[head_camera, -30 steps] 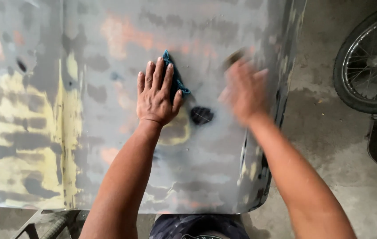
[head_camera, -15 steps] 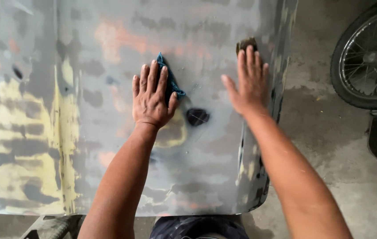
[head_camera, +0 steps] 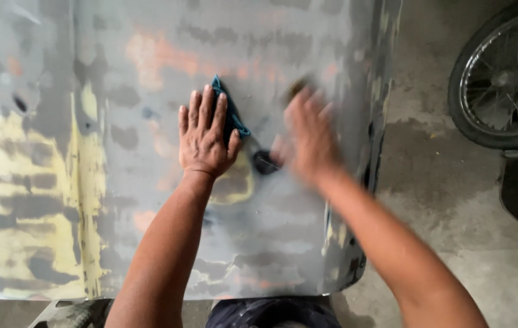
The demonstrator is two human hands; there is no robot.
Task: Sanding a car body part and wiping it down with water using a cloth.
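Hands work on a large sanded panel (head_camera: pixel 149 73), seen from above — 2 bare forearms reach up from the bottom edge. The left hand (head_camera: pixel 204 136) lies flat on the metal, palm down, fingers spread and straight, gripping nothing; a blue cloth (head_camera: pixel 233 115) is pinned under its fingers and pokes out on the thumb side, so the cloth sits near the middle of the panel. The right hand (head_camera: pixel 310 136) is just beside it, toward the panel's right edge, and is badly blurred. Its fingers look extended over the surface with a small dark pad (head_camera: pixel 298 87) showing past the fingertips, but I cannot tell whether the hand is open on that pad or curled around it. A dark round spot (head_camera: pixel 265 162) sits on the panel between the 2 hands, at the edge of a yellowish patch of filler. More patches cover the panel: yellow down the left side, orange-pink near the top, dull grey over most of the rest. Off the panel's right edge is a stained concrete floor (head_camera: pixel 429 182), and a spoked wheel (head_camera: pixel 508 79) with a black tyre stands at the upper right — well apart from both hands.
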